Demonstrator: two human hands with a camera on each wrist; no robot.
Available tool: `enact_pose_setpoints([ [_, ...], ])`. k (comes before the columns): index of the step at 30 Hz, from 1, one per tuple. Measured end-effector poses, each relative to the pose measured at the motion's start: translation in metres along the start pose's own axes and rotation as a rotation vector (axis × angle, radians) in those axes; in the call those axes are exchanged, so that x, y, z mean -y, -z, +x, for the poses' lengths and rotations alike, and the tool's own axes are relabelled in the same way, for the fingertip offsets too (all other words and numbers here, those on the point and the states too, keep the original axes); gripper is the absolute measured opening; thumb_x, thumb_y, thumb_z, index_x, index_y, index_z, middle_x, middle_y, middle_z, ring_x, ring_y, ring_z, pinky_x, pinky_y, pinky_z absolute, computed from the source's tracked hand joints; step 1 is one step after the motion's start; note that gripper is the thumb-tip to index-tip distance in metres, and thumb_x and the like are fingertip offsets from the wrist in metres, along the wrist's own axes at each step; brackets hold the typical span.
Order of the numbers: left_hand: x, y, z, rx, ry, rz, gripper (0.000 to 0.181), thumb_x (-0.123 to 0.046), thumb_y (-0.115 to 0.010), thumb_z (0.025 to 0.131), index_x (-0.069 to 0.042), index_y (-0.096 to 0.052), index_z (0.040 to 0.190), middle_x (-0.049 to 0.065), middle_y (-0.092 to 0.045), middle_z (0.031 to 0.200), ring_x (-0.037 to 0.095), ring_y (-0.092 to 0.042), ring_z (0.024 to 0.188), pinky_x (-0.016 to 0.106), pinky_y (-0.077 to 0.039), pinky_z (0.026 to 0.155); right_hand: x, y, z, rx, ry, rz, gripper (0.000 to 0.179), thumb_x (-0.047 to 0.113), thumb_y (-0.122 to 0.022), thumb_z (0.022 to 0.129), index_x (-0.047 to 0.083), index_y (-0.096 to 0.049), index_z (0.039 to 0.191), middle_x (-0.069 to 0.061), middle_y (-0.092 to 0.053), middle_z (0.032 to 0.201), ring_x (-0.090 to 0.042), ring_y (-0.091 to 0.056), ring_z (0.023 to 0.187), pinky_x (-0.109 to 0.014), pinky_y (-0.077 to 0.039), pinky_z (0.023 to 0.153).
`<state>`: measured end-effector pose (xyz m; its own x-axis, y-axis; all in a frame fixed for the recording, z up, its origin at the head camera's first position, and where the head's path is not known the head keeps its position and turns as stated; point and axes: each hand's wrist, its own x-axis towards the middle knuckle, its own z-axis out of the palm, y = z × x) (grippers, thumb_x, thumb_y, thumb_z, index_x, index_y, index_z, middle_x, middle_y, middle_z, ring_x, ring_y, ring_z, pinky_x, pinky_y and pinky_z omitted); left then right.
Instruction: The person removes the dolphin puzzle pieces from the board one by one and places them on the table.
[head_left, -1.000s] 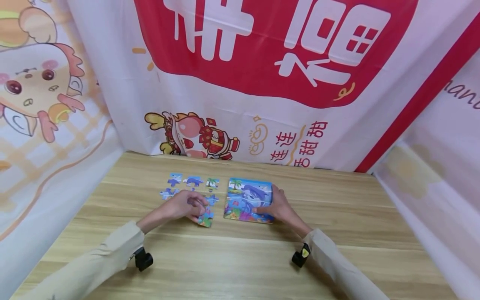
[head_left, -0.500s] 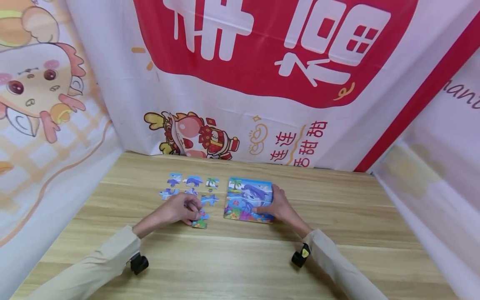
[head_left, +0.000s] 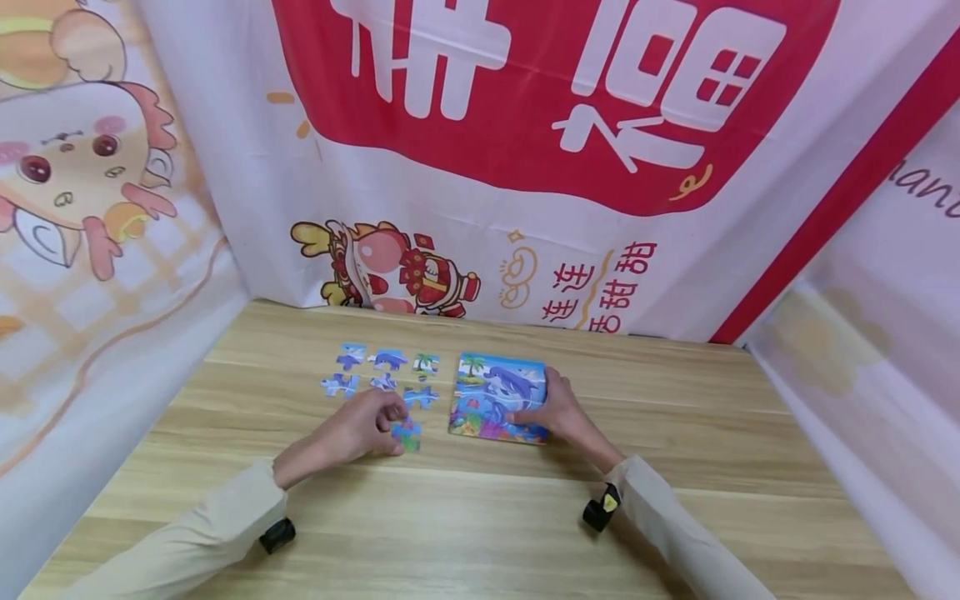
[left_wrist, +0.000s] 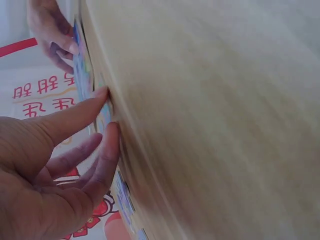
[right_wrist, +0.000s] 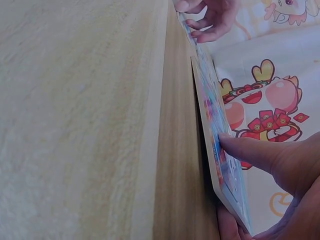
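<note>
A small blue-green jigsaw piece point(head_left: 407, 435) lies flat on the table. My left hand point(head_left: 363, 425) is beside it, thumb and forefinger spread apart at its edges; whether they touch it I cannot tell. In the left wrist view, a gap shows between the left hand's thumb point(left_wrist: 82, 114) and its fingertips. On the right, my right hand point(head_left: 558, 410) grips the edge of a square dolphin puzzle board point(head_left: 491, 400). The thumb rests on the picture and other fingers reach under the rim. In the right wrist view, that near edge of the board point(right_wrist: 217, 145) stands slightly off the table.
Several loose jigsaw pieces lie in rows behind the left hand, among them a dolphin piece point(head_left: 388, 360), a palm-tree piece point(head_left: 426, 364) and a blue piece point(head_left: 422, 397). Wood-grain table point(head_left: 465, 525) surrounds them. A printed cloth point(head_left: 480, 183) hangs along the back.
The left thumb and fingers have spread apart around the piece, which has shifted left from its place a second ago and now lies below the blue piece. The right hand keeps its grip.
</note>
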<state>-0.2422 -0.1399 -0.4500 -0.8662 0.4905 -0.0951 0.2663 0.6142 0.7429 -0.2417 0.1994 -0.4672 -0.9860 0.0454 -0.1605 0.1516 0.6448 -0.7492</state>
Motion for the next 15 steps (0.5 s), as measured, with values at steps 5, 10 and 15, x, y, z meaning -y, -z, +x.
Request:
enact_pose_setpoints([
  [5, 0.004, -0.0026, -0.0023, -0.009, -0.084, -0.003, 0.038, -0.007, -0.091, 0.079, -0.007, -0.072, 0.112, 0.005, -0.067, 0.101, 0.02, -0.059, 0.09, 0.028, -0.052, 0.077, 0.0008, 0.0004, -0.001, 0.001, -0.008, 0.017, 0.108, 0.031, -0.092, 0.082, 0.001, -0.025, 0.162, -0.026, -0.044, 0.148, -0.039, -0.048, 0.131, -0.061, -0.039, 0.118],
  [10, 0.0091, -0.0047, -0.0032, -0.013, -0.188, 0.003, 0.033, -0.009, -0.089, 0.082, -0.008, -0.074, 0.111, 0.005, -0.069, 0.103, 0.019, -0.06, 0.09, 0.024, -0.052, 0.076, 0.0004, 0.0024, -0.0024, 0.005, 0.003, 0.051, 0.103, 0.027, -0.092, 0.081, -0.002, -0.029, 0.159, -0.027, -0.046, 0.145, -0.041, -0.05, 0.13, -0.061, -0.04, 0.116],
  [15, 0.0102, -0.0035, -0.0025, -0.019, -0.206, 0.012, 0.032, -0.009, -0.088, 0.083, -0.008, -0.074, 0.112, 0.005, -0.07, 0.103, 0.02, -0.061, 0.091, 0.025, -0.053, 0.077, -0.0001, 0.0056, -0.0027, 0.026, 0.037, 0.109, 0.095, 0.025, -0.09, 0.083, -0.005, -0.034, 0.155, -0.026, -0.05, 0.14, -0.038, -0.053, 0.125, -0.058, -0.042, 0.114],
])
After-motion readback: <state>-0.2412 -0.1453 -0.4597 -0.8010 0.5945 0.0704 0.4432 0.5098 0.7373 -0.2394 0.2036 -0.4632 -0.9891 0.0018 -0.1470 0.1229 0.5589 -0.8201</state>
